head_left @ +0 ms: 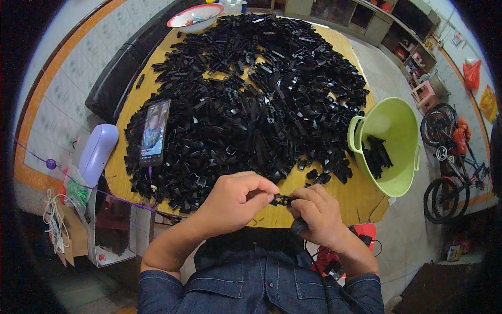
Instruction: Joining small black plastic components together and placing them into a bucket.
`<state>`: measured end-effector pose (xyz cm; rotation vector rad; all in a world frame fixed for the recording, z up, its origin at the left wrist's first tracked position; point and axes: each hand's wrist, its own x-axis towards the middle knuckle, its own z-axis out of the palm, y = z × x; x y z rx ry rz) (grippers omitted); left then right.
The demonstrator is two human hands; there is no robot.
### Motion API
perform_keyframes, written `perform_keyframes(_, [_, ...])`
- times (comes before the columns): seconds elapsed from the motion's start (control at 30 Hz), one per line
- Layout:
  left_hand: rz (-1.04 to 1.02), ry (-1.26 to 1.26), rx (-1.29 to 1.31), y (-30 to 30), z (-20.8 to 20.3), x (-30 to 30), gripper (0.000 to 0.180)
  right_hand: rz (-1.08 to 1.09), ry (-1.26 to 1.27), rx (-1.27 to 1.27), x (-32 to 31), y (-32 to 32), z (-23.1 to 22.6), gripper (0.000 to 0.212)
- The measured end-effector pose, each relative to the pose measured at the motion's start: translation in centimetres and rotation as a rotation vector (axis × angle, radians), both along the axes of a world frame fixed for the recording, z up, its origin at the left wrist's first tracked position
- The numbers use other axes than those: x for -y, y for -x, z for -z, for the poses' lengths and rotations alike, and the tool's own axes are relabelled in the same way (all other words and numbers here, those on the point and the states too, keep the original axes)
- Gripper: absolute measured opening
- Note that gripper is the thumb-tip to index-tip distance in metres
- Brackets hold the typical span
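Observation:
Close to the table's near edge, both hands meet over a small black plastic piece with gaps in it [283,200]. My left hand [235,201] pinches its left end between thumb and fingertips. The fingers of my right hand [318,209] are curled around its right end and cover it. A dark block-like thing [299,226] shows below the right palm; whether that hand holds it too, I cannot tell. Just beyond the hands spreads a big heap of black plastic pieces [251,120], in short curved and long narrow shapes.
The heap covers most of the yellow table [374,201]. At right stands a green basket [389,131] with a few black pieces inside. A phone [155,133] rests at the heap's left with a purple cable. A white red-rimmed basin [194,18] is at the far left; a bicycle [452,162] stands right.

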<state>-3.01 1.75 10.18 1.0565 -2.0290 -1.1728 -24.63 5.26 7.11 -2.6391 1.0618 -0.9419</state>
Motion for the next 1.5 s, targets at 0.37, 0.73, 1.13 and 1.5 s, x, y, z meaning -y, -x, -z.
perform_keyframes(0.37, [0.229,-0.679,-0.637,4.0,3.8,-1.7,0.081,0.001,0.216,0.021,-2.4,-2.6,1.0,0.016])
perform_keyframes(0.73, [0.311,-0.851,-0.587,6.6,5.8,-2.9,0.050,0.073,0.001,0.019,-5.6,-1.5,2.3,0.015])
perform_keyframes(1.13, [-0.057,0.807,0.326,9.5,8.4,-0.2,0.011,0.490,-0.087,0.153,3.8,2.0,0.8,0.029])
perform_keyframes(1.5, [0.166,0.748,0.392,5.9,8.7,-1.9,0.010,0.332,-0.252,-0.202,6.9,0.1,1.1,0.030])
